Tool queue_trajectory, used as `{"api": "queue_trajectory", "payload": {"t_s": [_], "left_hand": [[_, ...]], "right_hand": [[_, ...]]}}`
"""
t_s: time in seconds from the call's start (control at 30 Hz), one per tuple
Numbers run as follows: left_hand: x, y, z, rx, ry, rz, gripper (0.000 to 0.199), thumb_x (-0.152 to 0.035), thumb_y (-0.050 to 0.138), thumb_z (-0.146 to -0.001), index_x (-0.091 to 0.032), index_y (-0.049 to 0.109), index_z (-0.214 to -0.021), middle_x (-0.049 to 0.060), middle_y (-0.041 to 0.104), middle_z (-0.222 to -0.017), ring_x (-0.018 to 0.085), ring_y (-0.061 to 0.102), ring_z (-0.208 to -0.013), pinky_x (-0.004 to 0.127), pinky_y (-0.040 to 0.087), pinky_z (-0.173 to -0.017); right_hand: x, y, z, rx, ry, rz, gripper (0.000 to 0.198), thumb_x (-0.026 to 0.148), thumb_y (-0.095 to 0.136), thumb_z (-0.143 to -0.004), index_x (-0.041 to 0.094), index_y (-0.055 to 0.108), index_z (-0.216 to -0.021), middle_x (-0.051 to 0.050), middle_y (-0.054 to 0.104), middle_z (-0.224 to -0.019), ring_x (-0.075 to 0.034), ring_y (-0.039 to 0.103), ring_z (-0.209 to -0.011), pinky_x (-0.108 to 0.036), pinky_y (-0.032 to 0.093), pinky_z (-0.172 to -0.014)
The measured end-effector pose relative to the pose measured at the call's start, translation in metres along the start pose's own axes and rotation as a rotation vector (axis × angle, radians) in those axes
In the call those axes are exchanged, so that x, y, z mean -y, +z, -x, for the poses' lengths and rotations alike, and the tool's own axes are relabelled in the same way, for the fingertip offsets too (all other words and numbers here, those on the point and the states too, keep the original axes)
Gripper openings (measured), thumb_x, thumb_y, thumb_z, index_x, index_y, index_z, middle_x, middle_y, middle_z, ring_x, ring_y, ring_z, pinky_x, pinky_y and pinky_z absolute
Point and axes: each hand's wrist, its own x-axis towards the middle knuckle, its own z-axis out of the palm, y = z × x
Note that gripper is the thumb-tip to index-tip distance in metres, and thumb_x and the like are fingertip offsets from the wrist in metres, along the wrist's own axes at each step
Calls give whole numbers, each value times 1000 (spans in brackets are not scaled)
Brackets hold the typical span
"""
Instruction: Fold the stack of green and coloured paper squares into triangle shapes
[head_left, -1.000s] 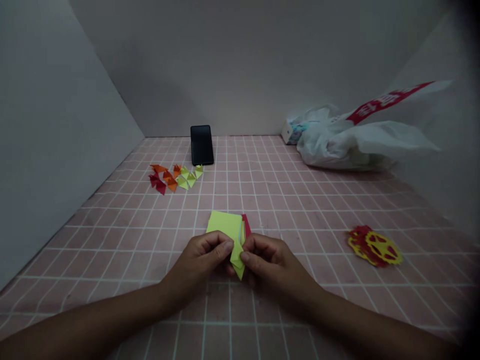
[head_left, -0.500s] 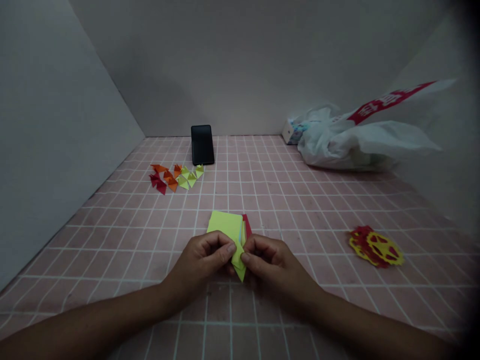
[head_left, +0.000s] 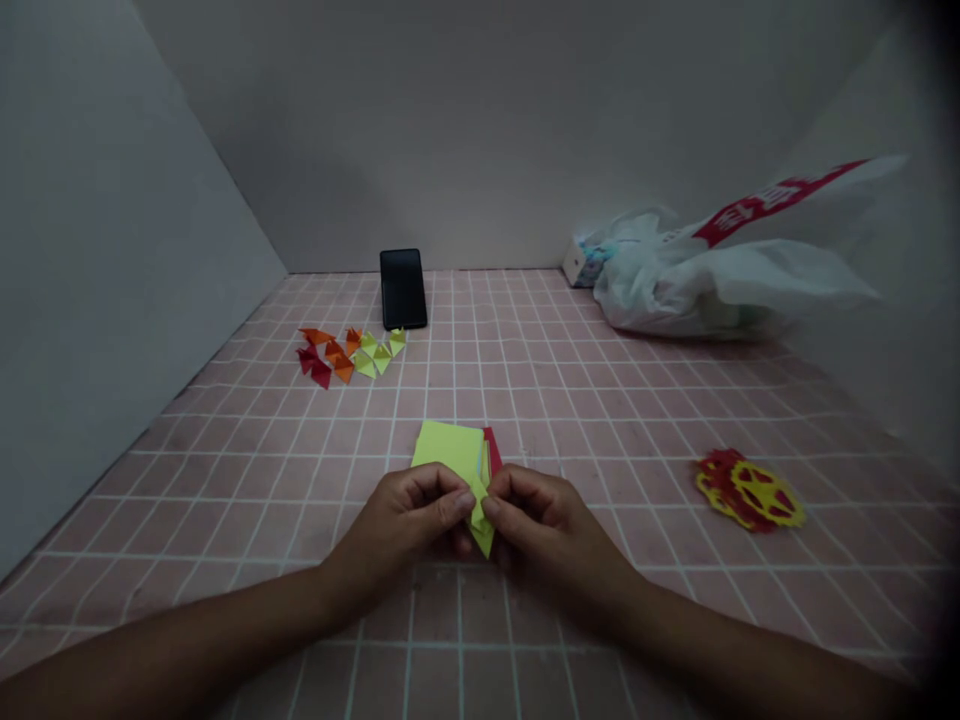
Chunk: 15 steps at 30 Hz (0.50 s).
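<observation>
I see the folded yellow-green paper at the near side of the paper stack. Left hand and right hand: thumb and fingers pinched closed on its opposite edges. I judge it light and easily creased; grip along folds. Pink tabletop right of the stack gives lateral room before the cutouts.

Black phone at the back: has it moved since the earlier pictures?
No. The black phone keeps its place against the grid lines of the pink tabletop; the slight shift in the picture is shared by the whole view.
</observation>
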Motion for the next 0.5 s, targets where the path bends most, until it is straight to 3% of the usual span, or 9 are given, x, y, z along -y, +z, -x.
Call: {"api": "queue_trajectory", "payload": {"t_s": [0.5], "left_hand": [[0, 2, 0, -21, 25, -94, 22, -30, 69, -76, -15, 54, -70, -3, 59, -59, 9, 55, -54, 21, 45, -56]], "right_hand": [[-3, 1, 0, 4, -10, 16, 25, 34, 60, -84, 18, 50, -68, 4, 51, -56, -7, 42, -48, -21, 30, -46]]}}
